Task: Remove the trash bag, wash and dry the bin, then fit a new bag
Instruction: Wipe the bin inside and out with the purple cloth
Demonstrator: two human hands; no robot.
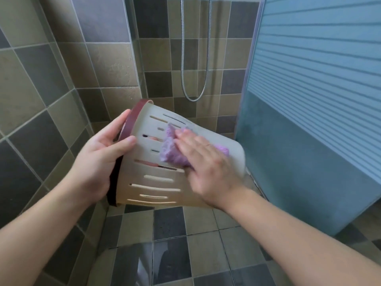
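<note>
Item: bin (156,182), pale translucent plastic with slotted walls and a dark red rim band. It is being held in the air on its side, above the tiled bathroom floor (195,244) near the corner where the tiled wall (61,79) meets the shower enclosure; nothing is carrying it but the hands. Its mouth is pointing left and its base right, toward the frosted shower door (309,100). No bag is showing on it.

Left hand (99,159): gripping the rim, thumb lying over the outer wall and fingers curling round the band toward the inside.

Right hand (208,168): fingers lying flat and straight, pressing a purple cloth (173,153) against the upper side wall (the blur suggests a wiping stroke, though its direction cannot be told).

Step, as judged: drying or wiping the outside; the new bag is not yet fitted.

Handling, as judged: light and fairly stiff, though the thin slotted wall is probably flexing under firm pressure. If wet, the smooth plastic is likely slippery. The reinforced rim is the soundest place to take hold; the slots also offer finger purchase.

Also present: a shower hose (193,96) hanging in a loop behind.
</note>
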